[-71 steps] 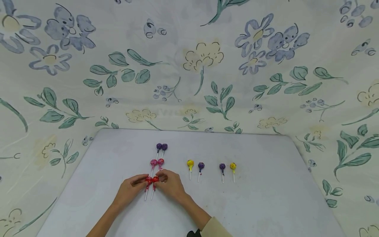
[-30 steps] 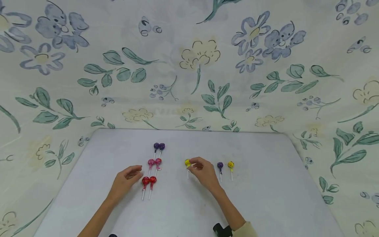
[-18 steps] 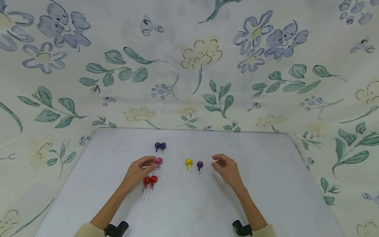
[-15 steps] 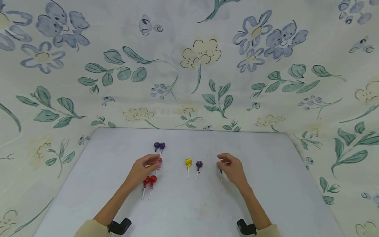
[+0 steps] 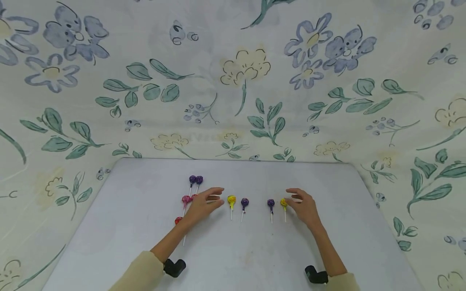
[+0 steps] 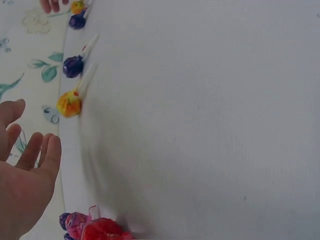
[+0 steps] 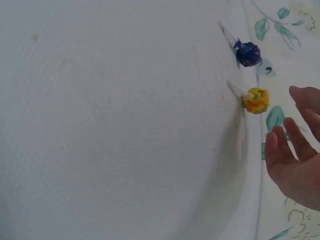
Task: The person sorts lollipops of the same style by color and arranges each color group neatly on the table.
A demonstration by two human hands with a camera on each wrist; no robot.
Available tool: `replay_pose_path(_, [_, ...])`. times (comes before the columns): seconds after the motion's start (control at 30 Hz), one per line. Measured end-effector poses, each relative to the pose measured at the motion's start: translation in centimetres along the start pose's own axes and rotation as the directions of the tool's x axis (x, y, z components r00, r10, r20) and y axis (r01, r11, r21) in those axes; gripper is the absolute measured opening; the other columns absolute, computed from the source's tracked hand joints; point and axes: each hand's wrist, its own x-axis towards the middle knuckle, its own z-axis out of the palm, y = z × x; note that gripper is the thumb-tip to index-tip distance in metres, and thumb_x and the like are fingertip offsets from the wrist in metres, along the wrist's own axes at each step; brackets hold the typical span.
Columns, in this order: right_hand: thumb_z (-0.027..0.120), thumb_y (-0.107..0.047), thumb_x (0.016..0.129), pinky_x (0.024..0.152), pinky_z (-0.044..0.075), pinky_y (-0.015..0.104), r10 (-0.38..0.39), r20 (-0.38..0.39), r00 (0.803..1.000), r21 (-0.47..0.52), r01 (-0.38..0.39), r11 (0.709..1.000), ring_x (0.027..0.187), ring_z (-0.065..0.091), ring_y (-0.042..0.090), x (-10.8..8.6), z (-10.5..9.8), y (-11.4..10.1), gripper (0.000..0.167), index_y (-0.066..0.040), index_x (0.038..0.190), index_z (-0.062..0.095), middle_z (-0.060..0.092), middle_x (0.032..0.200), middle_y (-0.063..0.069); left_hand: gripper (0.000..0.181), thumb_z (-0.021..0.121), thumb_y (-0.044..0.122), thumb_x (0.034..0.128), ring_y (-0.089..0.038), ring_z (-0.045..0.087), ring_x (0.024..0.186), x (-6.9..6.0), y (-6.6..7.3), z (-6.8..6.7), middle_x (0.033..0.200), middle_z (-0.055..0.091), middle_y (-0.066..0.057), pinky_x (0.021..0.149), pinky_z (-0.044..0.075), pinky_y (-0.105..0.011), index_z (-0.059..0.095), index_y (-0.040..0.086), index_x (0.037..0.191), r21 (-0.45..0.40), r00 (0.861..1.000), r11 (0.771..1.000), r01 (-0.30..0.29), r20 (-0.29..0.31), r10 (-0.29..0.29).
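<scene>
My left hand (image 5: 204, 206) hovers just left of a yellow lollipop (image 5: 231, 199), its fingers loosely bent around nothing. Right of that lies a purple lollipop (image 5: 245, 202). Farther right, a second purple lollipop (image 5: 271, 203) lies beside a second yellow lollipop (image 5: 283, 202). My right hand (image 5: 305, 208) is at this last one, thumb close to its candy head; the right wrist view shows a gap between the hand and the yellow lollipop (image 7: 256, 101). In the left wrist view, the left palm and spread fingers (image 6: 50, 155) hold nothing.
Purple lollipops (image 5: 195, 179), pink lollipops (image 5: 186, 199) and red lollipops (image 5: 178, 220) lie in pairs at the left, partly hidden by my left hand and forearm. The white table (image 5: 255, 258) ends at a flowered cloth (image 5: 204, 101) behind.
Both hands first pinched the red lollipops, then let go. The right hand went over to the separate lollipops and on to the rightmost yellow one. The left hand moved right, past the pink pair.
</scene>
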Motion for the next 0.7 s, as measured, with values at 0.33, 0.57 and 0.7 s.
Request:
replay_pose_path(0.33, [0.069, -0.002, 0.091, 0.105, 0.044, 0.049, 0.034, 0.112, 0.993, 0.064, -0.041, 0.997, 0.125, 0.053, 0.038, 0.5, 0.0, 2.6, 0.040, -0.001, 0.131, 0.061, 0.056, 0.137, 0.019, 0.042, 0.069, 0.008, 0.0936, -0.036, 0.064, 0.111, 1.2, -0.5, 2.1, 0.126, 0.063, -0.021, 0.092, 0.054, -0.045, 0.060, 0.001, 0.134, 0.029, 0.999, 0.999, 0.033, -0.031, -0.032])
replay_pose_path(0.57, [0.069, -0.004, 0.092, 0.102, 0.047, 0.043, 0.028, 0.097, 0.995, 0.058, -0.034, 0.998, 0.119, 0.058, 0.031, 0.6, 0.4, 3.6, 0.037, -0.001, 0.129, 0.063, 0.063, 0.128, 0.016, 0.037, 0.073, 0.005, 0.0901, -0.029, 0.066, 0.103, 2.0, -1.1, 2.9, 0.115, 0.068, -0.015, 0.090, 0.055, -0.041, 0.064, 0.000, 0.126, 0.026, 0.997, 0.997, 0.067, -0.046, -0.065])
replay_pose_path(0.7, [0.069, -0.005, 0.092, 0.100, 0.048, 0.041, 0.039, 0.093, 0.995, 0.057, -0.044, 0.997, 0.117, 0.059, 0.029, 0.6, 0.5, 3.8, 0.034, -0.001, 0.126, 0.065, 0.065, 0.125, 0.014, 0.034, 0.073, 0.005, 0.0898, -0.028, 0.066, 0.100, 2.3, -1.3, 3.1, 0.112, 0.069, -0.014, 0.090, 0.054, -0.040, 0.066, 0.000, 0.123, 0.043, 0.998, 0.997, 0.057, -0.033, -0.056])
